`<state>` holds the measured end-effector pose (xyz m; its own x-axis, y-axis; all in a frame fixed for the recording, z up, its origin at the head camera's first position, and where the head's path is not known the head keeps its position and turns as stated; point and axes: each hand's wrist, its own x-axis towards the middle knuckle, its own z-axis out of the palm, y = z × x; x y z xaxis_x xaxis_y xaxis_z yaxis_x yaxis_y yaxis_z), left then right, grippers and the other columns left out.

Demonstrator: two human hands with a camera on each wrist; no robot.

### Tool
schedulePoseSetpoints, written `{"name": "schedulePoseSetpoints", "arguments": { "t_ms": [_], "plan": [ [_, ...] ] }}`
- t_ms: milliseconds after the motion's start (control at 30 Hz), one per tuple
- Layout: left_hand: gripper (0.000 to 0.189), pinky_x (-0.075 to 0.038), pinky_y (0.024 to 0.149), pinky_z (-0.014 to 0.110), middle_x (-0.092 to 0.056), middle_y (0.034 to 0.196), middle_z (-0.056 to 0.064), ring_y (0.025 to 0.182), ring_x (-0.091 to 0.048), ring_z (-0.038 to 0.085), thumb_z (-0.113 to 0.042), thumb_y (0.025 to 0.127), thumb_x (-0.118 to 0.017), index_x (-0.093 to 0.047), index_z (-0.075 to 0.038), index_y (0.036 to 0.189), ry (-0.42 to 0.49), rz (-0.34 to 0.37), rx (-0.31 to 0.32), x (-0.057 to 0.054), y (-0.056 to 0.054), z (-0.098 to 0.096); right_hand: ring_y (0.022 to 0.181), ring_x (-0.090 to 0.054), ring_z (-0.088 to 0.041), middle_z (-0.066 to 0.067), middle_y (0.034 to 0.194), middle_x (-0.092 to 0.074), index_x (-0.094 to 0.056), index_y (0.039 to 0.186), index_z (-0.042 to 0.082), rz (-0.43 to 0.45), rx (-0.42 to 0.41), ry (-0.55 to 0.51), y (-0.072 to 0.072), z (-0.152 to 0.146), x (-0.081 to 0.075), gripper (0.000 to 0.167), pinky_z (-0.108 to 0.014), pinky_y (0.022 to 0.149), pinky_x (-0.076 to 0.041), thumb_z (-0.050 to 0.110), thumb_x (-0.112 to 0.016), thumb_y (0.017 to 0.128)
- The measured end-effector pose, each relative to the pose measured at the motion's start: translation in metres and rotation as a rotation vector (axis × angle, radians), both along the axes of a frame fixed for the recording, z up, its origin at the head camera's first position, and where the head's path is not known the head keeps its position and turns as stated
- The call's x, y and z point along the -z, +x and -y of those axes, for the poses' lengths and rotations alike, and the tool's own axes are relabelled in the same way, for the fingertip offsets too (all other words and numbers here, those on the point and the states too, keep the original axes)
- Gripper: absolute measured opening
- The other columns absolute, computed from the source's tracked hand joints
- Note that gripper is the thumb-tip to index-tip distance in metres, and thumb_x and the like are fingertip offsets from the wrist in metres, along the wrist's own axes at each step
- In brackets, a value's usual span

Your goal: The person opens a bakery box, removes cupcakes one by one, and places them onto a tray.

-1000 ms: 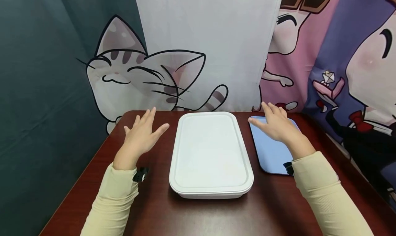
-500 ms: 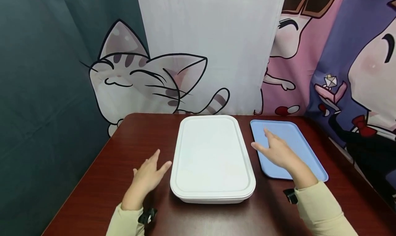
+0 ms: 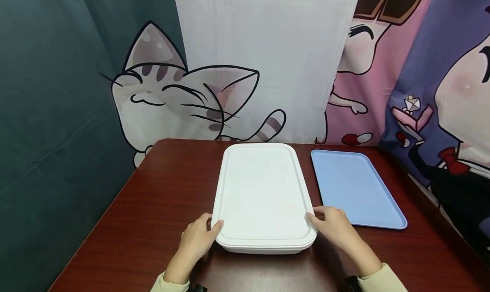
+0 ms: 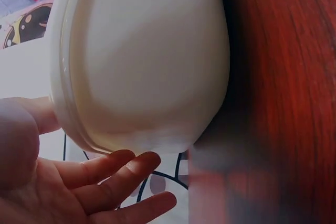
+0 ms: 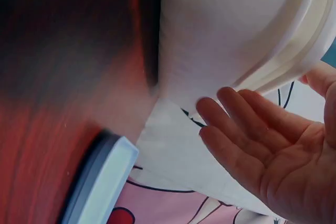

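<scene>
A white plastic box [image 4: 152,51] with a flat white lid [image 3: 264,190] stands in the middle of the table. At its near left corner my left hand [image 3: 197,241] grips the lid's edge, thumb on top and fingers at the side below the rim. My right hand [image 3: 338,230] holds the near right edge the same way, its thumb [image 3: 313,219] on the lid. In the right wrist view the fingers [image 5: 236,124] lie against or just beside the rim; exact contact is hard to tell. The lid sits flat, and what is inside is hidden.
To the right of the box lies a shallow light-blue tray [image 3: 356,190], close to my right hand. The dark red-brown wooden table [image 3: 160,190] ends at a printed cartoon cloth backdrop [image 3: 268,41]. A dark green cloth [image 3: 57,113] hangs at the left.
Both hands have come down and toward me from above the table, spread open earlier, and now hold the near corners of the lid. The box and tray have not moved.
</scene>
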<state>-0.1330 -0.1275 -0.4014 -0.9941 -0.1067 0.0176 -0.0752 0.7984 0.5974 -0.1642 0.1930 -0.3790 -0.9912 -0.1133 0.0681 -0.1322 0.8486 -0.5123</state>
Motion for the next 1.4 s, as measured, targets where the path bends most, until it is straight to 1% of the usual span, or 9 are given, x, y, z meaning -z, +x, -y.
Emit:
{"name": "schedulePoseSetpoints", "arguments": {
  "t_ms": [100, 233, 500, 600, 867, 1067, 1167, 1300, 1400],
  "plan": [
    [0.042, -0.038, 0.071, 0.051, -0.061, 0.097, 0.013, 0.091, -0.055, 0.033, -0.039, 0.081, -0.055, -0.059, -0.003, 0.104, 0.006, -0.021, -0.007, 0.0, 0.0, -0.001, 0.095, -0.051, -0.036, -0.021, 0.096, -0.059, -0.06, 0.1, -0.008, -0.022, 0.01, -0.004, 0.003, 0.003, 0.002, 0.042, -0.045, 0.078, -0.04, 0.029, -0.06, 0.081],
    [0.041, -0.039, 0.072, 0.049, -0.061, 0.097, 0.014, 0.092, -0.055, 0.033, -0.035, 0.081, -0.056, -0.06, -0.001, 0.103, 0.011, -0.041, 0.008, 0.0, -0.001, 0.0, 0.089, -0.054, -0.031, -0.017, 0.093, -0.06, -0.061, 0.099, -0.007, -0.033, 0.028, -0.03, 0.004, 0.005, 0.002, 0.04, -0.042, 0.074, -0.042, 0.028, -0.062, 0.079],
    [0.039, -0.04, 0.079, 0.045, -0.06, 0.101, 0.017, 0.096, -0.053, 0.033, -0.029, 0.081, -0.057, -0.06, 0.002, 0.105, 0.051, -0.087, 0.033, -0.002, -0.001, 0.0, 0.072, -0.051, -0.016, -0.004, 0.076, -0.057, -0.062, 0.098, -0.003, -0.068, 0.063, -0.175, 0.005, 0.005, 0.005, 0.033, -0.029, 0.063, -0.042, 0.023, -0.064, 0.078],
    [0.039, -0.04, 0.081, 0.045, -0.06, 0.102, 0.017, 0.098, -0.052, 0.033, -0.029, 0.082, -0.058, -0.061, 0.002, 0.105, 0.062, -0.089, 0.024, -0.006, 0.0, 0.002, 0.068, -0.051, -0.013, -0.002, 0.074, -0.056, -0.062, 0.099, -0.003, -0.09, 0.079, -0.235, 0.005, 0.007, 0.003, 0.031, -0.025, 0.06, -0.042, 0.021, -0.063, 0.078],
    [0.041, -0.04, 0.081, 0.046, -0.06, 0.104, 0.017, 0.1, -0.052, 0.031, -0.03, 0.081, -0.059, -0.06, 0.001, 0.108, 0.112, -0.119, -0.022, -0.017, 0.003, 0.014, 0.064, -0.054, -0.012, -0.004, 0.073, -0.058, -0.06, 0.1, -0.007, -0.142, 0.083, -0.361, 0.009, 0.022, -0.002, 0.032, -0.023, 0.056, -0.043, 0.015, -0.065, 0.078],
    [0.043, -0.039, 0.081, 0.047, -0.057, 0.108, 0.02, 0.102, -0.05, 0.033, -0.028, 0.082, -0.059, -0.057, 0.002, 0.112, 0.129, -0.122, -0.042, -0.027, 0.007, 0.039, 0.065, -0.055, -0.011, -0.009, 0.081, -0.06, -0.053, 0.11, -0.011, -0.058, 0.05, -0.502, 0.017, 0.046, -0.001, 0.043, -0.021, 0.056, -0.044, 0.011, -0.066, 0.076],
    [0.045, -0.037, 0.084, 0.048, -0.054, 0.112, 0.021, 0.106, -0.048, 0.033, -0.029, 0.083, -0.058, -0.055, 0.003, 0.115, 0.145, -0.112, -0.035, -0.031, 0.009, 0.054, 0.067, -0.055, -0.01, -0.012, 0.086, -0.058, -0.049, 0.115, -0.012, 0.001, 0.027, -0.638, 0.022, 0.059, -0.003, 0.047, -0.021, 0.056, -0.045, 0.007, -0.066, 0.076],
    [0.047, -0.035, 0.086, 0.047, -0.052, 0.113, 0.023, 0.107, -0.045, 0.032, -0.029, 0.085, -0.055, -0.052, 0.006, 0.116, 0.186, -0.101, -0.035, -0.036, 0.014, 0.076, 0.071, -0.059, -0.013, -0.015, 0.09, -0.055, -0.043, 0.121, -0.01, 0.094, -0.059, -0.867, 0.029, 0.078, -0.007, 0.049, -0.023, 0.06, -0.048, 0.0, -0.062, 0.077],
    [0.049, -0.034, 0.087, 0.047, -0.051, 0.115, 0.024, 0.109, -0.043, 0.032, -0.03, 0.087, -0.053, -0.05, 0.007, 0.118, 0.224, -0.068, -0.049, -0.038, 0.019, 0.092, 0.069, -0.058, -0.014, -0.016, 0.092, -0.053, -0.04, 0.123, -0.01, 0.137, -0.138, -0.935, 0.033, 0.092, -0.008, 0.051, -0.024, 0.059, -0.048, -0.001, -0.061, 0.077]
  ]
}}
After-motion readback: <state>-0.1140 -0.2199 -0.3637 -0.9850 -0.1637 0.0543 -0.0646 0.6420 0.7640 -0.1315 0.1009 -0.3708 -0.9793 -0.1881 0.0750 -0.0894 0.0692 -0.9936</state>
